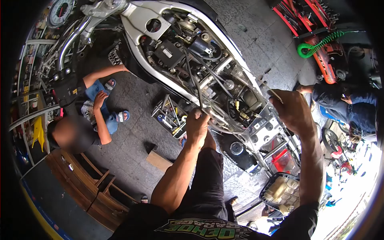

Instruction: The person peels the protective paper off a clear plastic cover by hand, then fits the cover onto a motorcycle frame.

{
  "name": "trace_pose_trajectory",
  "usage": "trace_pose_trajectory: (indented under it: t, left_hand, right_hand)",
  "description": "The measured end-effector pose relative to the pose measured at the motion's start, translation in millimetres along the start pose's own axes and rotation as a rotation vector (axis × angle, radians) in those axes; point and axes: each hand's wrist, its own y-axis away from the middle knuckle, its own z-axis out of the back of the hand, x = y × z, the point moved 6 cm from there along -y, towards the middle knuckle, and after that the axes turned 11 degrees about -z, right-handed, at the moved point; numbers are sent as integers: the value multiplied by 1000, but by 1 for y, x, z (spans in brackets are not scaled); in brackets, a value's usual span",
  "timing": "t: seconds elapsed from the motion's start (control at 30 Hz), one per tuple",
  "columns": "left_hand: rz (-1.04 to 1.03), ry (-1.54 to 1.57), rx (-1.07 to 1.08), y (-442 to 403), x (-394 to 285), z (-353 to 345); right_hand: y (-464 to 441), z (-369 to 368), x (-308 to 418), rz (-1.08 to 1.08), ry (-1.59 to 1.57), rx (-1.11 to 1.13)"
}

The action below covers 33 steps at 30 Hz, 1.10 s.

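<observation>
Left hand [197,125]: fingers curled and pressed together, pinching a dark cable [191,74] that ran down into the grip from the upper part of the motorcycle frame [134,20]. Right hand [295,109]: well apart from the left, fingers bent at the opposite edge of the frame, near a thin pale strip; could not tell whether they pinched it or only rested beside it.

The frame, stripped of its seat and bodywork, lay between the two grips and extended above them. A gray hose [228,130] curved from just beside the left grip toward the right. Brass-coloured fittings [237,105] sat between the hands, nearer the left. A black box [169,55] was mounted in the frame above the left grip, with a black cylinder [201,47] to its right.

A tool tray [153,114] stood on the floor left of the left grip. Farther left, a co-worker [96,90] sat low, one arm extended toward the frame. Above and right of the right grip: a green coiled hose [316,47].
</observation>
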Motion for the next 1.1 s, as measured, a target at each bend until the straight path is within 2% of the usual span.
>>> trace_pose_trajectory:
  t: [0.03, 0.1, 0.13, 0.17, 0.23, 0.27, 0.33, 0.37, 0.43, 0.5, 0.57, 0.6, 0.7, 0.8, 0.9, 0.93, 0.97, 1.0, 1.1]
  left_hand:
    - [-31, -35, 32, 2, -5, 0]
    - [-90, -94, -49, 0, -7, 1]
    - [-99, -259, -21, -1, -9, 5]
    - [-107, -233, -48, -2, -6, 3]
    - [-279, -523, -22, -2, -12, -2]
    - [-268, -527, -13, -3, -13, -6]
    - [-405, -524, -59, -2, -26, -15]
    - [-396, -531, -53, -1, -28, -17]
    - [-164, -522, -65, -2, -19, -11]
    - [-167, -535, -49, -8, -10, -7]
    - [-161, -715, -100, -12, -5, 0]
    - [-278, -773, -60, -15, -8, -2]
    - [-183, -739, -105, -16, 5, 6]
    - [-110, -761, -130, -15, 14, 12]
    - [-91, -569, -98, -15, 24, 8]
    - [-172, -596, -97, -17, 38, 14]
    - [-252, -621, -95, -18, 37, 8]
    - [-104, -532, -112, -13, 38, 3]
    - [-258, -660, -178, -10, 36, -13]
  right_hand:
    - [-1, 0, 1, -9, 6, 1]
    - [-5, -4, 1, -33, 47, 36]
    - [-7, -6, 0, -31, 44, 29]
    - [-9, -7, -1, -43, 47, 35]
    - [-14, -9, 0, -25, 40, 52]
    - [-17, -7, 1, -24, 22, 37]
    - [-23, -6, -1, -34, 23, 73]
    - [-25, -7, -3, -37, 24, 102]
    - [-30, -6, -10, -15, 21, 87]
    - [-32, 1, -17, -30, -26, 66]
    - [-31, 6, -32, -14, -92, 25]
    - [-31, 13, -35, -82, -88, 69]
    - [-27, 21, -58, -157, -103, 113]
    - [-17, 23, -82, -152, -291, 71]
    - [-6, 27, -94, -141, -351, -28]
    - [-2, 27, -95, -228, -389, -9]
    - [0, 26, -95, -226, -392, -11]
    - [2, 23, -98, -232, -358, -8]
    - [5, 22, -91, -208, -300, 1]
